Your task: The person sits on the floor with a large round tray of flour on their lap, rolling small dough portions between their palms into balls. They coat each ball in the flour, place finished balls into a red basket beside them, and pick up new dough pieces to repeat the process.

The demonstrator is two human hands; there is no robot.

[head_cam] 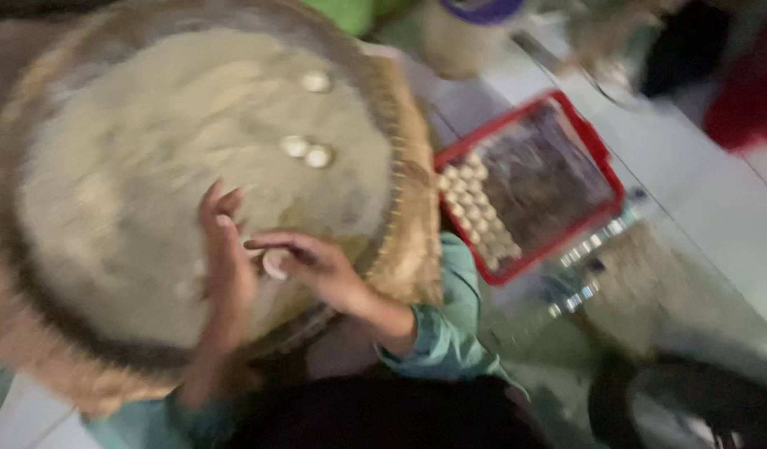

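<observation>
left hand: mine; edge-on over the flour near the tray's near side; fingers straight and together, pointing up-frame; palm faces the right hand; nothing clearly gripped, blur hides the underside; seems to cup or steady the ball from its left

right hand: mine; teal sleeve at the wrist; fingers curled loosely round a small pale ball, thumb and first fingers on it; partly closed, not clenched

dough ball: small, round, pale, flour-dusted; sits between my two hands, at my right fingertips, low on the tray

handling: I judge it light, soft, easily dented; floury skin so not sticky but a bit slippery; take it with fingertip pads round the sides, gentle pinch, no squeeze; roll rather than clamp

woven tray: big round basket tray, braided rim; filled with tan flour; rests on my lap or knees, cannot tell which

other balls on flour: three more pale balls further up, two just beside each other, one apart near the far rim

red tray: rectangular, red rim, to my right on the pale floor; rows of finished pale balls packed along its left end; rest of it dark

far edge: pale jar with purple lid; everything there blurred
</observation>
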